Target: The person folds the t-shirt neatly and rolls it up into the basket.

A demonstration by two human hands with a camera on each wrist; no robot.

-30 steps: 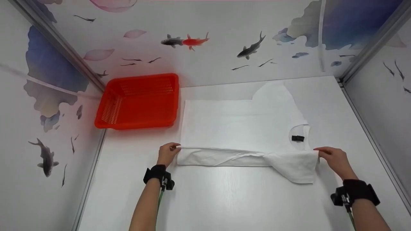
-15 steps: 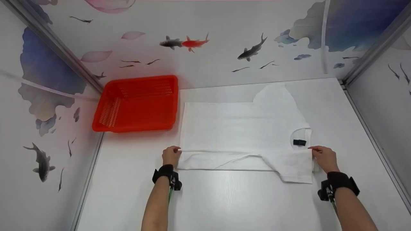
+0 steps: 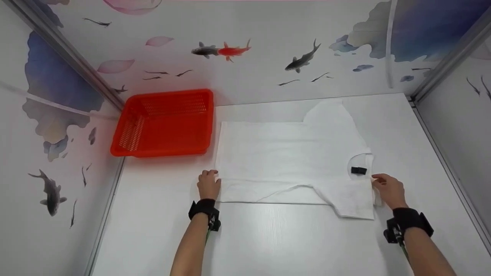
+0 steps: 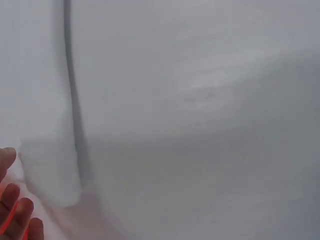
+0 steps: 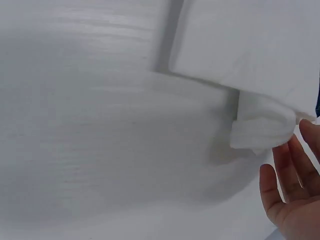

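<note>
A white T-shirt (image 3: pixel 268 153) lies on the white table with its hem at the left and its neckline at the right. Its near side is folded over in a long strip, with the sleeve part pointing toward me. At the hem, my left hand (image 3: pixel 209 185) has loosely bent fingers beside the cloth; the left wrist view shows them apart from the folded edge (image 4: pixel 67 165). My right hand (image 3: pixel 389 190) pinches the shoulder edge between thumb and index finger, the other fingers loose. Below that edge a rolled bit of cloth (image 5: pixel 265 125) sticks out. Inside the neckline shows a small black piece (image 3: pixel 358 170).
A red plastic basket (image 3: pixel 172 149) with perforated sides stands at the back left, near the shirt's hem. Walls printed with fish and petals enclose the table (image 3: pixel 276 245) at the back and both sides. Each wrist wears a black strap with a camera.
The folded strip and sleeve have come down flat. My left hand has let go of the hem corner and shifted slightly right; my right hand has moved left and stays at the shoulder edge.
</note>
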